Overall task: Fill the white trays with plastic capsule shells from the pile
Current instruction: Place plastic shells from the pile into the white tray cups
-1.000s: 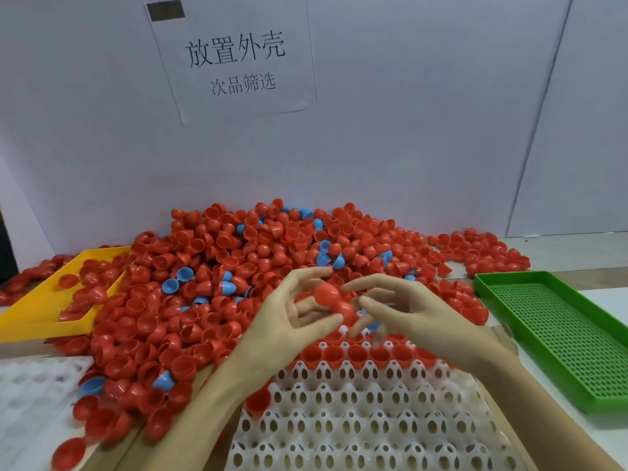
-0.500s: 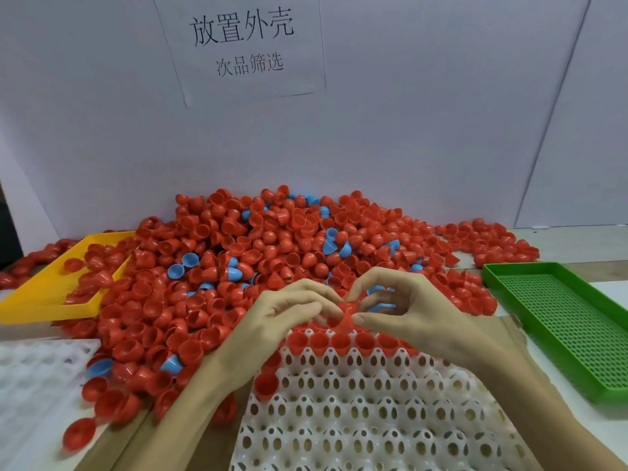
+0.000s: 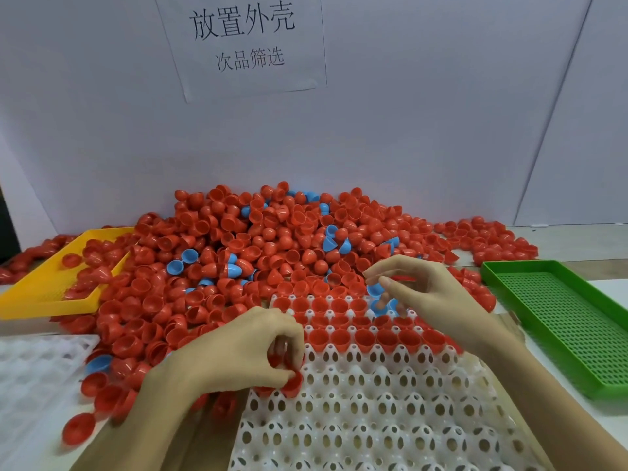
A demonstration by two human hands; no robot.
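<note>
Shells: a big heap of red plastic capsule shells (image 3: 272, 253) on the desk (image 3: 608, 232), a few blue ones mixed in; the pile touches the far edge of the white tray (image 3: 390, 419).
Tray: two far rows holding red shells, open side up; the near cups still bare.
Left hand (image 3: 238, 351): fingers curled, pinching a red shell (image 3: 292, 382) at the tray's left edge.
Right hand (image 3: 431, 294): fingers bent near a blue shell (image 3: 375, 288) over the far rows; cannot tell if pinching it.
Feel: probably light, thin, stiff and smooth, easy to let slip or roll; best pinched by the rim, with the round end going down into a cup.
Around: second white tray (image 3: 34, 368) at left, yellow tray (image 3: 44, 294) with some red shells, green tray (image 3: 560, 317) at right.
Writing: paper sign (image 3: 244, 39) on the wall says 放置外壳, then smaller 次品筛选.
</note>
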